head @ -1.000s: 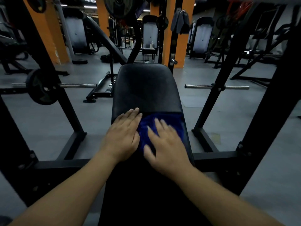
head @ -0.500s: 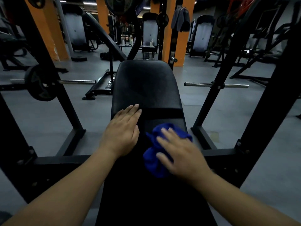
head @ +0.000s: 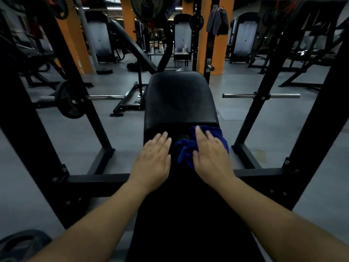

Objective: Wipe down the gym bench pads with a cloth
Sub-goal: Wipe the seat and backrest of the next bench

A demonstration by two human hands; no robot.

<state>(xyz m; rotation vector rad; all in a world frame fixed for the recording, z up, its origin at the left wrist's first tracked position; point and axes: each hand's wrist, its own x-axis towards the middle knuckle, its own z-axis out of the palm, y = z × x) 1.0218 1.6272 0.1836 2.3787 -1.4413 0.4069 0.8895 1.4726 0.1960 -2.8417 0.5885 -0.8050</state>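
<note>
From the head camera, looking down the length of the black bench (head: 179,103), the farther pad rises ahead with a dull sheen, and the nearer pad (head: 188,214) runs dark toward the viewer. The left hand (head: 153,163) lies flat on the nearer pad, left of centre. Its fingers are straight and close together, tips reaching toward the seam where the two pads meet, and it holds nothing. The right hand (head: 209,157) is just beside it on the right half of the bench, palm down with fingers stretched out, pressing on the blue cloth (head: 184,150) rather than clutching it. The cloth sits bunched at that seam. One crumpled fold spills out to the left of the hand, between the two hands, and another edge shows past the fingertips against the base of the farther pad. Black rack uprights (head: 264,103) frame the bench on both sides. A barbell (head: 105,97) carrying a dark weight plate (head: 69,100) sticks out at the left, and a bare steel bar (head: 260,95) juts out at the right. Grey floor (head: 264,129) spreads around. Behind stand orange pillars (head: 219,52), and a grey garment (head: 217,20) hangs high up beside one. Another plate (head: 22,242) lies at the lower left corner.
</note>
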